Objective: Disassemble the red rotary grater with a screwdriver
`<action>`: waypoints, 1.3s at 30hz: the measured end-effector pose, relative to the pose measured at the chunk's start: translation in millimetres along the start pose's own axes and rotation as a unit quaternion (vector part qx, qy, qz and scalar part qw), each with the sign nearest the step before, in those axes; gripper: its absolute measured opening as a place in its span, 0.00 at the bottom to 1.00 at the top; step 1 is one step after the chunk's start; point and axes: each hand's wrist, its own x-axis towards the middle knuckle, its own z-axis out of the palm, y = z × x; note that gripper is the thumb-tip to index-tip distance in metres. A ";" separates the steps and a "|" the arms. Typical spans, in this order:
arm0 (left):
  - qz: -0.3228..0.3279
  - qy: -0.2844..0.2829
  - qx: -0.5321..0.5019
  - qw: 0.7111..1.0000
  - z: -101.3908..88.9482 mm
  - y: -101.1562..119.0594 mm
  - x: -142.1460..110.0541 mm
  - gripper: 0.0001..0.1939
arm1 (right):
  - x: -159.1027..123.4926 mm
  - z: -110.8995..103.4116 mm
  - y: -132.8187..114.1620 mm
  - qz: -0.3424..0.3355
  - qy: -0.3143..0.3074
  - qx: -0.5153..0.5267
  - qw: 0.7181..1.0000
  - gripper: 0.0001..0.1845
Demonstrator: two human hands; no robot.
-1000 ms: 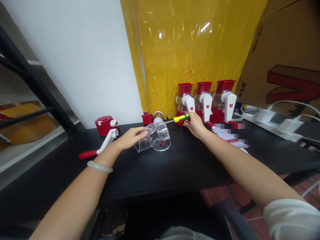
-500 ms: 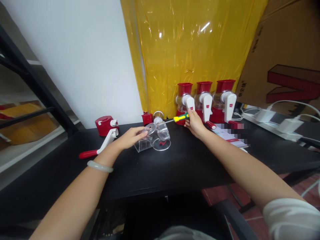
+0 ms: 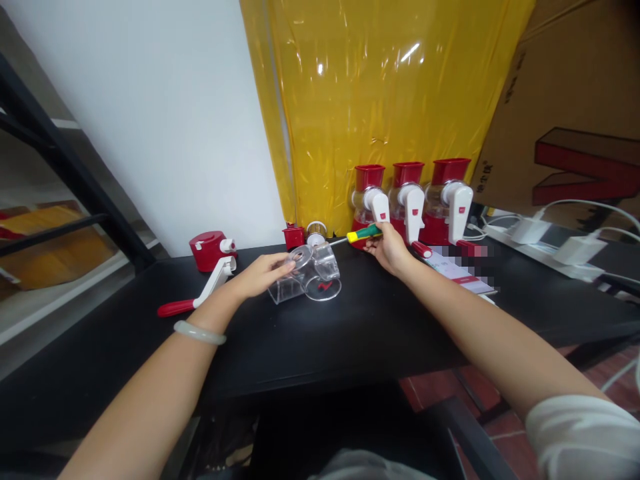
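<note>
My left hand [image 3: 263, 274] rests on a clear plastic housing [image 3: 310, 275] lying on the black table [image 3: 350, 333], fingers curled on its round opening. My right hand [image 3: 389, 249] grips a screwdriver [image 3: 363, 234] with a yellow and green handle, its metal tip pointing left toward a small metal drum [image 3: 317, 231]. A jade bangle [image 3: 199, 333] circles my left wrist.
Three red and white hand-crank grinders [image 3: 413, 203] stand in a row before a yellow plastic sheet. A white crank with red grip [image 3: 200, 294], a red base [image 3: 209, 249] and a small red part [image 3: 293, 237] lie at left. Booklet [image 3: 457, 273], power strips [image 3: 545, 247] and cardboard box at right.
My right hand has lifted the screwdriver slightly and shifted a little left. My left hand and the clear housing have stayed put.
</note>
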 end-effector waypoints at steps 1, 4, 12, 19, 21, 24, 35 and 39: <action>0.000 0.000 0.000 1.000 -0.1 0.0 0.0 0.23 | 0.2 -0.5 0.1 -0.001 0.001 -0.007 1.000 0.12; 0.001 -0.001 -0.006 1.000 -0.1 -0.3 0.2 0.23 | 1.3 -2.6 1.7 -0.019 -0.015 -0.029 0.999 0.21; 0.000 0.000 0.002 1.000 -0.4 -0.7 0.7 0.23 | 0.2 -1.0 3.1 -0.028 -0.010 0.004 1.000 0.08; 0.001 0.004 -0.001 1.000 -0.1 -0.9 1.0 0.25 | 0.4 -0.9 0.6 -0.019 -0.005 -0.011 1.000 0.13; -0.004 0.004 -0.003 1.000 0.1 -0.5 0.8 0.25 | 1.7 -2.3 2.5 -0.043 -0.003 -0.034 0.999 0.19; -0.007 0.003 -0.001 1.000 0.3 0.5 0.6 0.24 | 2.2 -2.8 4.2 -0.052 -0.015 -0.052 0.997 0.19; -0.001 0.004 -0.002 1.000 0.7 -0.1 1.3 0.24 | -0.3 -1.8 -2.4 -0.007 -0.025 0.015 1.000 0.08; -0.002 0.005 0.002 1.000 0.9 2.0 1.0 0.24 | 1.9 -2.9 0.3 -0.025 -0.007 -0.025 0.999 0.19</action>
